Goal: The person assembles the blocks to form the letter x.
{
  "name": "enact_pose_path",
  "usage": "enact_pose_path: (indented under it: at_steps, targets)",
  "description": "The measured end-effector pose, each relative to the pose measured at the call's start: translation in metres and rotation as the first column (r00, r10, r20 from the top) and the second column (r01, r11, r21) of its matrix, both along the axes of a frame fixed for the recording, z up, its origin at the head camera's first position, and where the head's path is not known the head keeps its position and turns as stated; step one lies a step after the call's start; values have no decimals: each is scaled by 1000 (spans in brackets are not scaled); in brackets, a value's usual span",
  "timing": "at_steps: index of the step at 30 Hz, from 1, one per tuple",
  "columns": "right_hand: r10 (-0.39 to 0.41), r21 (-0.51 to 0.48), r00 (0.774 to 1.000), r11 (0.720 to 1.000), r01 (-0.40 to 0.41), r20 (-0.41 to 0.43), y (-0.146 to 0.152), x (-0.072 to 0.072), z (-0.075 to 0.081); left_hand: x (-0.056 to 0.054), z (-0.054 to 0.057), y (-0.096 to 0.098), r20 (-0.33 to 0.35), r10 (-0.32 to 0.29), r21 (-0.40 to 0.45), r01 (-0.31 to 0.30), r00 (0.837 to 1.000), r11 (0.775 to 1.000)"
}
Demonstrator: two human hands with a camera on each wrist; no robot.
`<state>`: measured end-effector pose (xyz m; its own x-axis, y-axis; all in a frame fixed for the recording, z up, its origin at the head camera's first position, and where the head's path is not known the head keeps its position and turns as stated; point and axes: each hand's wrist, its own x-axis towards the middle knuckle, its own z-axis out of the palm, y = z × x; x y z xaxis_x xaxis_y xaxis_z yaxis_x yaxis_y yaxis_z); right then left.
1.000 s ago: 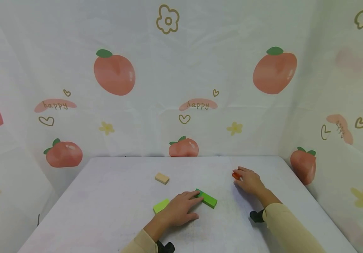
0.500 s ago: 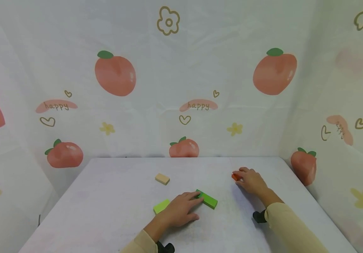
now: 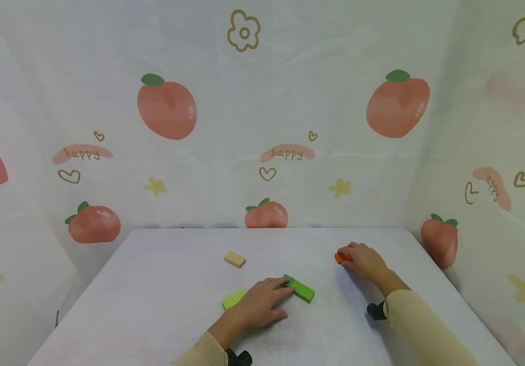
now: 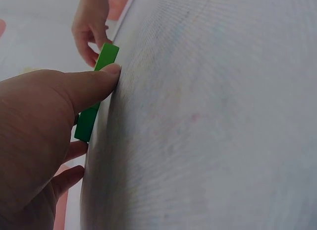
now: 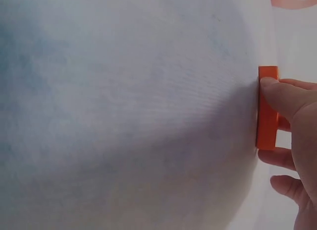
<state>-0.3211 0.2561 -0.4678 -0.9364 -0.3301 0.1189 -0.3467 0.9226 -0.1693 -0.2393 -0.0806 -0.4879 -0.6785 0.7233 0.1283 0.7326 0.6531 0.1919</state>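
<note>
the head camera looks forward and down from the near side of the table (image 3: 161, 305), well back, taking in both far corners. each wrist camera sits low and close, rolled sideways, facing across the tabletop. head and left wrist share the left hand (image 3: 259, 303), right hand (image 3: 366, 262) and green block (image 3: 304, 292); head and right wrist share the right hand and orange block (image 5: 268, 121).

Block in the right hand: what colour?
Orange. The block shows best in the right wrist view, partly behind the thumb.
</note>
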Motion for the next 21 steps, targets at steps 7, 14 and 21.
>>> enact_pose_path:
  at_steps: [7,14,21]
  targets:
    - [36,9,999,999,-36,34,-2,0,7,0,1,0,0,1,-1,-1,1000,1000]
    - [93,32,996,995,-93,19,-4,-3,10,1,2,0,-11,4,-4,-4,1000,1000]
    - [129,12,992,992,-128,-4,-9,-3,9,0,0,-1,-7,2,-6,-2,1000,1000]
